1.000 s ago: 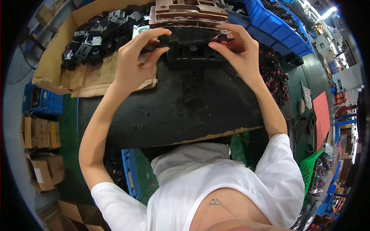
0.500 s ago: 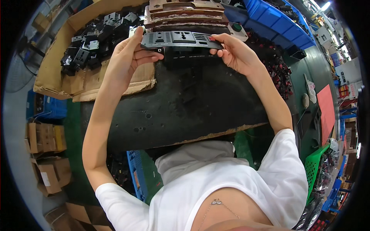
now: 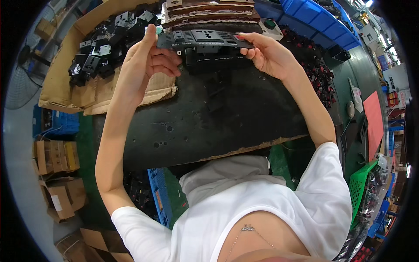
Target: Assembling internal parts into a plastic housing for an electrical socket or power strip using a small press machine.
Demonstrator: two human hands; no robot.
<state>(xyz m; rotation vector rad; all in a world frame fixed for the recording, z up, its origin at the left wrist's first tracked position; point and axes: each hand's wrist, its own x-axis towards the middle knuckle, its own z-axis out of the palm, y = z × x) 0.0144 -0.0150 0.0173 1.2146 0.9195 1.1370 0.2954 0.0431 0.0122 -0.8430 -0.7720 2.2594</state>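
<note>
Near the far side of the bench, I hold a slightly curved black plastic socket panel point(image 3: 207, 42) level between both hands. It has a raised socket in its middle, vent slots to either side and a red part near its right end. My left hand point(image 3: 142, 65) grips the left end by the thumb, its other fingers curling below. The right end is pinched by my right hand point(image 3: 273, 54), thumb beneath and fingers on top. Just below the panel sits a black boxy piece point(image 3: 214, 63) with small white print; whether they touch I cannot tell.
A cardboard box point(image 3: 56, 94) of black and silver socket parts stands at the left. Brown layered plates point(image 3: 209, 17) and a green button box point(image 3: 271, 29) are beyond the panel. Small black-and-red parts point(image 3: 321, 85) heap at the right, below a blue bin point(image 3: 318, 26). The dark bench point(image 3: 209, 118) lies before me.
The panel has risen slightly and tipped, so its face shows at a flatter angle. My left fingers have spread a little, and more of the black piece below shows.
</note>
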